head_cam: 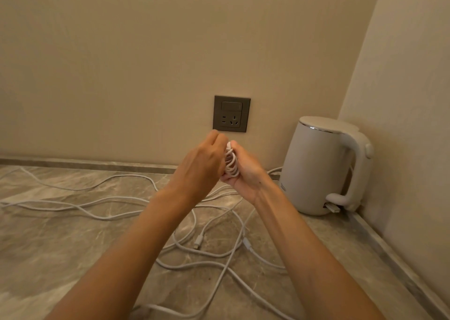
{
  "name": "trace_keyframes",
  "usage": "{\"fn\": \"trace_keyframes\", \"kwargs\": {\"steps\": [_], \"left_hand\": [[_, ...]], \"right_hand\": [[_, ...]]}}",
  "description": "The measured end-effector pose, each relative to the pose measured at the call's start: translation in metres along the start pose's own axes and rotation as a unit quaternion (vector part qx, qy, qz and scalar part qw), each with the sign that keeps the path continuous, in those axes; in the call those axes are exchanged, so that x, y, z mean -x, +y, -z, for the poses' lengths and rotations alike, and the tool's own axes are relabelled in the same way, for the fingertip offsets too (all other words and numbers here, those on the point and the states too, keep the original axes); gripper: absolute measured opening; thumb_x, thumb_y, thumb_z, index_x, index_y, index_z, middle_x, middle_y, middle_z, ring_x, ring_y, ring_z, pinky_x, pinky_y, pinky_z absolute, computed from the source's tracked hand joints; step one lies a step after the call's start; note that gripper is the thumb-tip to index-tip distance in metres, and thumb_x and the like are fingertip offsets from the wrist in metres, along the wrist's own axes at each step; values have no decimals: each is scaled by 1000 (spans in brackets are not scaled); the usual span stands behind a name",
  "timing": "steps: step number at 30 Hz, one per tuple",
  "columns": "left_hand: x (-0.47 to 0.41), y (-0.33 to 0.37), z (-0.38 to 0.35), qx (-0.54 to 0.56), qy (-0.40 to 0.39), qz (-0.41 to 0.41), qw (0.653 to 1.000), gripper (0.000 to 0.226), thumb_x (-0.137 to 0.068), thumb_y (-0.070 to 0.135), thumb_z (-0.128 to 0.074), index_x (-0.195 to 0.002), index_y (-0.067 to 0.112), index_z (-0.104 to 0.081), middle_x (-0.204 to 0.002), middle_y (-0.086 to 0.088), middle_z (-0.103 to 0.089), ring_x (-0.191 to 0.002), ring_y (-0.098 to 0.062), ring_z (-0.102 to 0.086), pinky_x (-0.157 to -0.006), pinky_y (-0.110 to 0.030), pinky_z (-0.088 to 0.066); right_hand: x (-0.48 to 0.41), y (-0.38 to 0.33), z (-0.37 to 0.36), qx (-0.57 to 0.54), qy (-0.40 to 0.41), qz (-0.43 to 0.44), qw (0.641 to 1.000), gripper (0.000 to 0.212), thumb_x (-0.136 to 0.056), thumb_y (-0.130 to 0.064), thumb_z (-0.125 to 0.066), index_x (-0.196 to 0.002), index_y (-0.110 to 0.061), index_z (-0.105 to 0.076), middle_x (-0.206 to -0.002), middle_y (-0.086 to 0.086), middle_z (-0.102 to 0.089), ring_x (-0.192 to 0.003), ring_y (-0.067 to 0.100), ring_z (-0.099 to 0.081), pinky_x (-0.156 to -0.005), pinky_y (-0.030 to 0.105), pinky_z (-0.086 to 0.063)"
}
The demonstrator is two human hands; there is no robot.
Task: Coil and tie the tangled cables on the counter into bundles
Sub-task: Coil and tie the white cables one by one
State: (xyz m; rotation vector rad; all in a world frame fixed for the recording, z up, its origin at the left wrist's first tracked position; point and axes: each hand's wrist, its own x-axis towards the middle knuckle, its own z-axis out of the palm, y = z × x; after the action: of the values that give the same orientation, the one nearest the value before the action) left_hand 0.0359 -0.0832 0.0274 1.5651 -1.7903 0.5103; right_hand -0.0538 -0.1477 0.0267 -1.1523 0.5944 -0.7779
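A small coil of white cable [230,162] is held up above the counter, in front of the wall. My right hand [246,171] grips the coil from the right, thumb on top. My left hand [203,164] closes on the coil from the left, its fingers curled round the loops and hiding much of them. Several more white cables [117,212] lie tangled across the marble counter [48,246] below my arms. Two connector ends [198,241] lie among them near the middle.
A white electric kettle [323,166] stands at the right in the corner, a plug lying at its base. A dark wall socket [231,113] sits just above my hands. Walls close off the counter at the back and right.
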Motion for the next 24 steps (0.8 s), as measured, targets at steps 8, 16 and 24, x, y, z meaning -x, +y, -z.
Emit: {"fn": "trace_keyframes", "kwargs": {"steps": [8, 16, 24], "left_hand": [[-1, 5, 15, -39, -34, 11, 999, 18, -87, 0, -55, -105, 5, -54, -103, -11, -56, -72, -24, -56, -60, -33, -47], [-4, 0, 8, -51, -38, 75, 995, 10, -90, 4, -55, -98, 4, -61, -94, -9, -55, -75, -21, -53, -71, -33, -50], [-12, -4, 20, 184, -20, 301, 935, 14, -91, 13, -57, -89, 5, -69, -71, -5, -61, -67, -16, -55, -67, -29, -46]], "right_hand": [[3, -5, 5, 69, 17, 39, 997, 42, -103, -34, -31, -81, -11, -59, -53, -2, -62, -57, 10, -52, -55, 24, -36], [1, -4, 6, 34, 36, 41, 998, 35, -102, -31, -35, -94, -6, -59, -73, 10, -60, -68, 18, -54, -52, 22, -35], [3, -2, -1, -36, 54, 95, 993, 33, -101, -27, -38, -87, -8, -60, -65, 5, -59, -57, 11, -50, -53, 22, -37]]}}
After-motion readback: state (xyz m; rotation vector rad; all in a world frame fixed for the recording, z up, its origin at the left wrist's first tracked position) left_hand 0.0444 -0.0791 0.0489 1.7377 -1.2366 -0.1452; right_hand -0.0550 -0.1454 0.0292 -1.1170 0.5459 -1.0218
